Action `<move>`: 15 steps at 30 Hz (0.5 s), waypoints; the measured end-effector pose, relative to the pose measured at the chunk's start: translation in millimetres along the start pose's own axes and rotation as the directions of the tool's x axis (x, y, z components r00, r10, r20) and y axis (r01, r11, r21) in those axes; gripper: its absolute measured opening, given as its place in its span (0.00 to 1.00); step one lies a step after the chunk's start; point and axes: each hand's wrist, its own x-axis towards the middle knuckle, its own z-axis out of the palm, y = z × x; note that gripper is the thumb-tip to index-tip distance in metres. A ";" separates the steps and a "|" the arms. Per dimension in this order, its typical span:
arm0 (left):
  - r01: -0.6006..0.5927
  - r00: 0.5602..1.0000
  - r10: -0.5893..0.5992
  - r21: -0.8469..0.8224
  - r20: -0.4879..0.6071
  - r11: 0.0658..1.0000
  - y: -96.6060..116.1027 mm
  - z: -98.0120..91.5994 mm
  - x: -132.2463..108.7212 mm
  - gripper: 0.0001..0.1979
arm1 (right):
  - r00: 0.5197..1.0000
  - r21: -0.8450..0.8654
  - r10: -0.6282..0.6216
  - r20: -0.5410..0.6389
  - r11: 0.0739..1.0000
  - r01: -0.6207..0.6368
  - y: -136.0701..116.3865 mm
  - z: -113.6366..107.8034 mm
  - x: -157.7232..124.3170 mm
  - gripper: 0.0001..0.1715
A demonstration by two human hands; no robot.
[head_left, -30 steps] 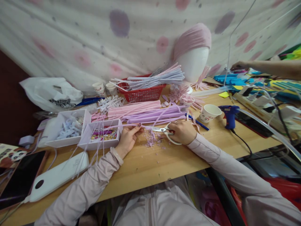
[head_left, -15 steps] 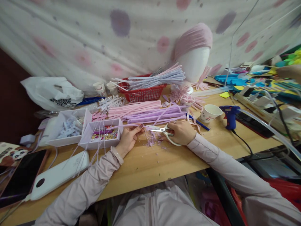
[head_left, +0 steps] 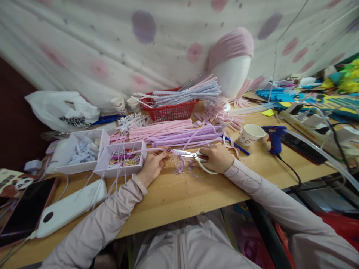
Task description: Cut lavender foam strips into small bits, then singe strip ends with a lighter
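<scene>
Left hand (head_left: 153, 163): pinches a slim purple stem (head_left: 157, 149), its end by the scissors (head_left: 193, 154).
Right hand (head_left: 218, 157): wrapped round the white handles (head_left: 206, 169).
Snipping: keep the stem straight, cut in small bites (fingertips (head_left: 168, 150) are near).
Scraps (head_left: 181, 164): fluffy bits below the blades (head_left: 183, 153), on the smooth wood table (head_left: 165, 198).
Bundle (head_left: 174, 140): long, soft-looking purple rods lying behind.

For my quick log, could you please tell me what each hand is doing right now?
Left hand: closed, pinching a lilac strip.
Right hand: closed, holding white-handled scissors.
</scene>
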 end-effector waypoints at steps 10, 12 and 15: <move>0.017 1.000 -0.017 -0.022 -0.007 1.000 0.3 0.2 0.8 0.11 | 1.000 -0.042 0.000 0.016 0.999 0.000 2.1 -1.2 0.4 0.19; 0.022 1.000 -0.023 -0.031 -0.016 0.999 -0.1 0.4 0.6 0.11 | 1.000 -0.040 0.010 0.018 0.999 -0.009 1.4 -2.4 0.6 0.19; 0.019 0.999 -0.020 -0.037 -0.025 0.999 0.0 1.2 0.1 0.11 | 1.000 -0.023 0.022 0.012 1.000 -0.022 1.0 -3.2 0.3 0.18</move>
